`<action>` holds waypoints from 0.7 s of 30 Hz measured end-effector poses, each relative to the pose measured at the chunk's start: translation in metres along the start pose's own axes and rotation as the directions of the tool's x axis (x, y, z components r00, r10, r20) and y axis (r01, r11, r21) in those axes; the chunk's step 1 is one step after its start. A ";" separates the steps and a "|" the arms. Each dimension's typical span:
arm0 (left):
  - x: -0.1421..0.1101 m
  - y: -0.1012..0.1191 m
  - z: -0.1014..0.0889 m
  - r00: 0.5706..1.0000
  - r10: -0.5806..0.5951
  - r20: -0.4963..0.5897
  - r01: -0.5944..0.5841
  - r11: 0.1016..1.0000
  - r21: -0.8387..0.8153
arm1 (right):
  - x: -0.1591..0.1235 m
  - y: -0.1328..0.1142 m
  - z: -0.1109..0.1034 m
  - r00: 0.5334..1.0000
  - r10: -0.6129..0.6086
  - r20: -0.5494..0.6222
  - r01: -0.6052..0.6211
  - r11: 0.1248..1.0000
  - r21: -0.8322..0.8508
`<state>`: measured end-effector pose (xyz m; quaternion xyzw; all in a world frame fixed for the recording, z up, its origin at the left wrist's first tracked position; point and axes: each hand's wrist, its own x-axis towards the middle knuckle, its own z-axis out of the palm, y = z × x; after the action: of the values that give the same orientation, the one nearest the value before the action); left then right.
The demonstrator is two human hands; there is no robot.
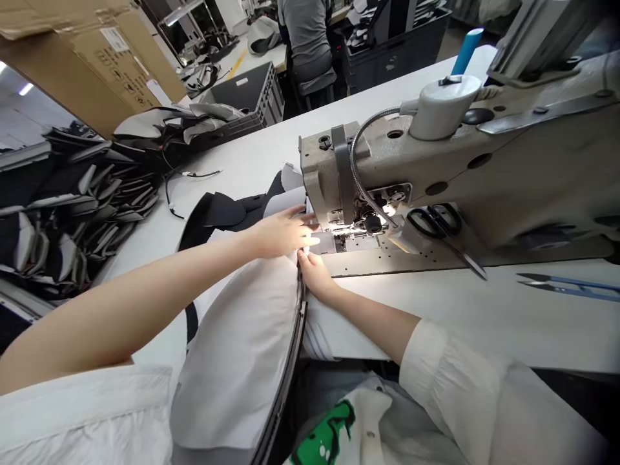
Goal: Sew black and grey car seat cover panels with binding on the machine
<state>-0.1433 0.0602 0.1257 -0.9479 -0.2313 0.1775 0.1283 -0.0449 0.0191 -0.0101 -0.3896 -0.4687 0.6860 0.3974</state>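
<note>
My left hand (283,234) lies on the grey-white fabric piece (237,349), its fingers stretched and spread toward the sewing machine (378,161). Just in front of it, my right hand (316,274) pinches the edge of that fabric, thumb on top. The fabric hangs over the table's front edge and has a dark edging strip (285,381) along its right side. Black fabric parts (223,210) lie behind and left of my left hand. Both hands are close to the lit presser-foot area, left of the needle, whose tip I cannot make out.
Black-handled scissors (438,226) rest on the machine bed; blue thread snips (571,284) lie farther right. Stacked padded pieces (62,219) crowd the left, with a cardboard box (97,64) behind. Grey crates (271,97) and a seated person (307,39) are beyond the table.
</note>
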 end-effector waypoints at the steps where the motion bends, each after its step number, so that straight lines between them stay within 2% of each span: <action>1: 0.001 -0.005 0.001 1.000 0.028 -0.004 -0.027 1.000 0.015 | 0.000 -0.003 -0.002 1.000 -0.016 0.003 0.017 0.997 -0.073; 3: 0.000 -0.014 -0.003 0.997 0.072 0.040 -0.074 0.996 0.050 | -0.001 -0.010 -0.006 0.998 -0.050 0.028 0.055 0.977 -0.207; 6: -0.007 -0.016 -0.014 0.980 0.096 0.175 -0.110 0.991 0.071 | -0.005 -0.020 -0.014 0.989 -0.094 0.113 0.130 0.921 -0.367; 8: -0.014 -0.008 -0.021 0.973 0.052 0.226 -0.058 0.998 0.022 | -0.007 -0.023 -0.020 0.965 -0.169 0.198 0.249 0.822 -0.512; 10: -0.022 0.003 -0.031 0.962 -0.024 0.271 0.030 0.999 -0.020 | -0.009 -0.024 -0.023 0.926 -0.280 0.253 0.377 0.720 -0.582; 13: -0.029 0.018 -0.051 0.900 -0.156 0.408 0.163 0.986 0.018 | -0.011 -0.023 -0.023 0.868 -0.402 0.292 0.496 0.662 -0.563; 15: -0.028 0.024 -0.064 0.833 -0.232 0.503 0.238 0.970 0.054 | -0.013 -0.023 -0.019 0.846 -0.397 0.356 0.533 0.635 -0.558; 16: -0.026 0.024 -0.069 0.808 -0.250 0.534 0.257 0.964 0.064 | -0.013 -0.023 -0.017 0.846 -0.379 0.374 0.531 0.649 -0.545; 18: -0.016 0.021 -0.072 0.789 -0.246 0.564 0.247 0.966 0.076 | -0.014 -0.023 -0.010 0.882 -0.316 0.348 0.453 0.771 -0.447; 19: -0.009 0.018 -0.069 0.795 -0.225 0.563 0.219 0.973 0.080 | -0.015 -0.023 -0.006 0.914 -0.250 0.320 0.359 0.866 -0.348; 20: -0.001 0.014 -0.063 0.809 -0.200 0.553 0.185 0.979 0.085 | -0.016 -0.023 -0.002 0.945 -0.140 0.296 0.209 0.954 -0.216; 21: 0.009 0.011 -0.054 0.822 -0.169 0.544 0.148 0.986 0.082 | -0.018 -0.023 0.001 0.956 -0.002 0.293 0.025 0.997 -0.075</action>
<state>-0.1104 0.0464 0.1681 -0.8321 -0.3330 0.4347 0.0880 -0.0352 0.0080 0.0151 -0.2958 -0.5512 0.7146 0.3131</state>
